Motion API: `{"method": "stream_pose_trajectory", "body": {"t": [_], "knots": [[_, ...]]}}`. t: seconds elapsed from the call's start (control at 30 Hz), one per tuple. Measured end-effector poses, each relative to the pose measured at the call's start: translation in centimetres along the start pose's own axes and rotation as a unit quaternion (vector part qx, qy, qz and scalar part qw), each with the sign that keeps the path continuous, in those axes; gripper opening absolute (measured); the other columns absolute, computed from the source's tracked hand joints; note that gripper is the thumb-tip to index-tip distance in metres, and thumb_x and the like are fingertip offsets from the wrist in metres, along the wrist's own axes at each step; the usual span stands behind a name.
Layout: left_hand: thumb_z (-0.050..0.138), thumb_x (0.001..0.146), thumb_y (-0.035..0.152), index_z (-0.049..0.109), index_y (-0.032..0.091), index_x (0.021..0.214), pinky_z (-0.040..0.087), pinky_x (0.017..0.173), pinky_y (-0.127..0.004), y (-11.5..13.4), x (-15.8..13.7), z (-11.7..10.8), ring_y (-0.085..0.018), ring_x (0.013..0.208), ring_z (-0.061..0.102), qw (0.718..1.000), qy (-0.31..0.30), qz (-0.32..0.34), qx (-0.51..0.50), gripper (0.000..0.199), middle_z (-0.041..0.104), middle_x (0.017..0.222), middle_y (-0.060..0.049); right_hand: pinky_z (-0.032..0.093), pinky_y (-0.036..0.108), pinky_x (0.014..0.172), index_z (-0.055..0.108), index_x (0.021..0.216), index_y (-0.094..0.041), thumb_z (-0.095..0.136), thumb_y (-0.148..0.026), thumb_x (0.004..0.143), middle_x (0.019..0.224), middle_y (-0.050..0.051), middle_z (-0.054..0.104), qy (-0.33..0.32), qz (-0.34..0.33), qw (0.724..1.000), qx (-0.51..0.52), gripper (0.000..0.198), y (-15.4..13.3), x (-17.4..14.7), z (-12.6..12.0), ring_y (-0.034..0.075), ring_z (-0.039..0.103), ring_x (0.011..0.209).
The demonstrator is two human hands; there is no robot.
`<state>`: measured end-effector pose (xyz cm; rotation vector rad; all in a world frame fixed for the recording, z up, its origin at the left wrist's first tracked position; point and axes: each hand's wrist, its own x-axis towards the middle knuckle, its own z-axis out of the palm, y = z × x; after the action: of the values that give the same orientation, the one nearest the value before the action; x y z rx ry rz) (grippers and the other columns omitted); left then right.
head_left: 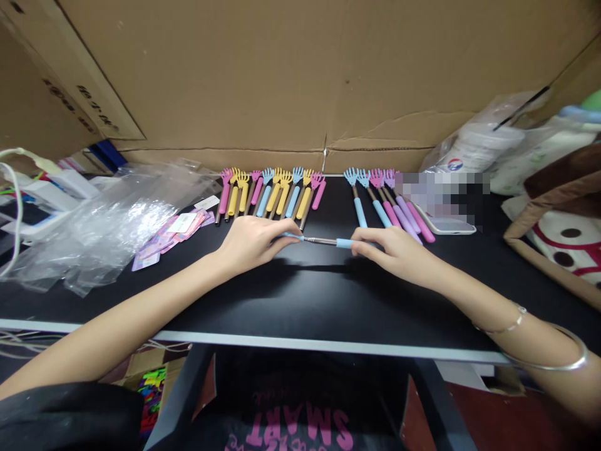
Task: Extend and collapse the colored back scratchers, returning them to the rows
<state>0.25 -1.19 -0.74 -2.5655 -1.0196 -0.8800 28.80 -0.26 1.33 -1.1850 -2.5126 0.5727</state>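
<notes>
A blue back scratcher (323, 241) with a metal shaft lies level between my two hands, above the black table. My left hand (256, 244) pinches its blue head end, which the fingers mostly cover. At the other end, my right hand (392, 254) is closed on the blue handle. Behind my left hand lies a row of pink, yellow and blue back scratchers (270, 194), their loose handles beside the shafts. Beyond my right hand is a second group of back scratchers (382, 203) in blue, pink and purple, with handles on their shafts.
Clear plastic bags (98, 219) and small printed cards (176, 232) lie on the left of the black table (300, 307). To the right are a phone (451, 224), a lidded cup in plastic (483, 147) and a patterned bag (563, 241). Cardboard (291, 75) walls the back.
</notes>
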Motion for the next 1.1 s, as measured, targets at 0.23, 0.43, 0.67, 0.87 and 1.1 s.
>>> {"method": "stream_pose_trajectory", "body": {"t": [0.23, 0.43, 0.67, 0.87, 1.1], "knots": [[0.053, 0.093, 0.045, 0.068, 0.022, 0.093, 0.037, 0.058, -0.021, 0.0, 0.7, -0.1, -0.011, 0.051, 0.058, 0.968, -0.124, -0.163, -0.148, 0.027, 0.066, 0.061, 0.005, 0.031, 0.027, 0.057, 0.068, 0.087, -0.023, 0.046, -0.048, 0.092, 0.064, 0.000, 0.062, 0.032, 0.046, 0.997, -0.052, 0.034, -0.7, -0.5, -0.4, 0.014, 0.051, 0.057], [0.053, 0.091, 0.044, 0.067, 0.018, 0.089, 0.042, 0.065, -0.022, -0.1, 1.4, -0.9, -0.011, 0.057, 0.060, 0.937, -0.146, -0.202, -0.246, 0.029, 0.065, 0.063, 0.003, 0.038, 0.025, 0.056, 0.063, 0.092, -0.019, 0.048, -0.054, 0.091, 0.064, 0.000, 0.062, 0.026, 0.058, 0.992, 0.110, 0.038, -0.2, -0.4, -1.7, 0.012, 0.053, 0.056], [0.053, 0.095, 0.042, 0.071, 0.021, 0.090, 0.039, 0.057, -0.021, -1.1, 0.6, -1.0, -0.011, 0.058, 0.063, 0.997, -0.003, -0.054, -0.049, 0.028, 0.073, 0.074, 0.000, 0.037, 0.025, 0.050, 0.060, 0.089, -0.017, 0.050, -0.058, 0.089, 0.058, -0.003, 0.054, -0.061, 0.075, 0.983, 0.158, 0.042, 1.2, 0.0, -2.5, 0.009, 0.046, 0.048], [0.048, 0.098, 0.039, 0.072, 0.024, 0.085, 0.037, 0.052, -0.021, -1.7, 0.6, -1.6, -0.009, 0.053, 0.062, 0.989, 0.048, 0.120, 0.071, 0.032, 0.070, 0.062, 0.002, 0.034, 0.024, 0.050, 0.066, 0.092, -0.016, 0.046, -0.058, 0.091, 0.060, -0.003, 0.047, -0.126, 0.066, 0.977, 0.159, 0.047, 1.4, 0.1, -1.3, 0.009, 0.042, 0.052], [0.048, 0.098, 0.039, 0.072, 0.023, 0.085, 0.038, 0.052, -0.021, -1.7, 0.6, -1.4, -0.009, 0.055, 0.063, 0.993, 0.030, 0.100, 0.056, 0.032, 0.069, 0.061, 0.001, 0.037, 0.025, 0.056, 0.068, 0.089, -0.017, 0.046, -0.055, 0.091, 0.059, -0.002, 0.049, -0.091, 0.045, 0.986, 0.129, 0.044, 1.5, 0.2, -0.9, 0.012, 0.045, 0.056]]}}
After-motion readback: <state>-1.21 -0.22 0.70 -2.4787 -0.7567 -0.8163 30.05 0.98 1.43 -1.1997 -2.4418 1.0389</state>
